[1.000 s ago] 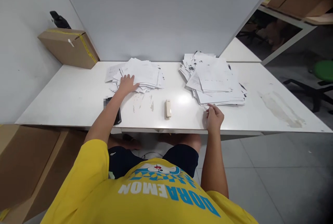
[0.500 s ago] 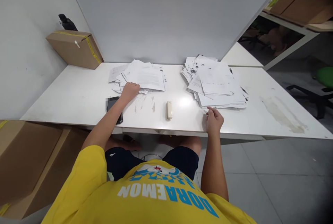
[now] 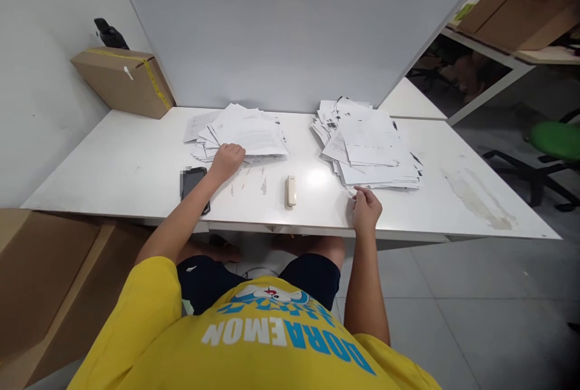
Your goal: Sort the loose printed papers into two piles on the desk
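The person wears a yellow DORAEMON shirt (image 3: 254, 366), dark shorts (image 3: 312, 272).

Our paper lies apart, in a left pile (image 3: 238, 130) and a right pile (image 3: 376, 151).
We see both white and unevenly fanned; faint print marks the left one's top sheet (image 3: 259, 137), while the broader right pile shows crooked layers with dark patches.

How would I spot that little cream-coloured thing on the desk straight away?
On the long white desk, look in front of the gap between the left paper pile and the right paper pile. There lies a small, narrow, stapler-like object. Its cream colour sets it apart from both white piles and the black device.
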A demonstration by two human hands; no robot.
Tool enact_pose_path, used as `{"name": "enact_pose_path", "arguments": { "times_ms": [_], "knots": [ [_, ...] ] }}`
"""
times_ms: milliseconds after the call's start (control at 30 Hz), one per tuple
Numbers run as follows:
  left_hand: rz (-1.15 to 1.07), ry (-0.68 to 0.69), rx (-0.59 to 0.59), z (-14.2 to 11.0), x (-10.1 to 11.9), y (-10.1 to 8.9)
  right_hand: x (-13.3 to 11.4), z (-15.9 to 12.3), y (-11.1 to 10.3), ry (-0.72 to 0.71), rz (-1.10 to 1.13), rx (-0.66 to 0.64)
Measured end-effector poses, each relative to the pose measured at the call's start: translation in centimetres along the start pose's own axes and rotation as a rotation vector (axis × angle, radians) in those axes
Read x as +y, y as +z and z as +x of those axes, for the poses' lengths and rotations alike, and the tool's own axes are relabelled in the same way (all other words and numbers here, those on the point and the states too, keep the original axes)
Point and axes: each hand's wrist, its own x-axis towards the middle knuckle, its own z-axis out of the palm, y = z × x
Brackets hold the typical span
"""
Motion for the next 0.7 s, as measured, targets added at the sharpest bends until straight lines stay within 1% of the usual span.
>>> {"name": "enact_pose_path", "arguments": {
  "times_ms": [67, 167, 233, 300, 333, 367, 433, 500, 533, 600, 700],
  "knots": [
    [0.021, -0.003, 0.018, -0.3, 0.5, -0.5, -0.5, -0.2, 0.0, 0.007, 0.040, 0.034],
    [-0.017, -0.081, 0.118, -0.5, 1.6, -1.6, -1.8, -0.9, -0.1, -0.036, 0.160, 0.092],
    [-0.067, -0.116, 0.190, -0.7, 2.6, -2.5, -2.9, -2.0, -0.1, -0.074, 0.247, 0.128],
    [-0.097, -0.083, 0.217, -1.4, 3.5, -3.5, -4.1, -3.9, 0.1, -0.060, 0.322, 0.107],
    [-0.101, -0.043, 0.217, -2.0, 4.0, -4.0, -4.7, -5.3, 0.3, -0.027, 0.356, 0.064],
    [-0.099, -0.002, 0.214, -2.9, 4.5, -4.4, -5.2, -6.8, 0.5, 0.018, 0.389, -0.005],
    [-0.093, 0.071, 0.203, -5.2, 5.4, -5.1, -5.9, -10.1, 1.1, 0.123, 0.436, -0.219],
    [-0.101, 0.116, 0.192, -8.1, 6.3, -5.7, -6.2, -13.0, 1.6, 0.229, 0.472, -0.472],
    [-0.115, 0.134, 0.186, -9.7, 6.8, -5.8, -6.3, -14.1, 1.9, 0.279, 0.492, -0.578],
    [-0.163, 0.180, 0.179, -12.9, 7.6, -6.0, -6.3, -15.4, 2.1, 0.367, 0.536, -0.723],
    [-0.279, 0.274, 0.163, -17.2, 8.8, -5.7, -6.2, -15.3, 2.1, 0.472, 0.575, -0.843]
  ]
}}
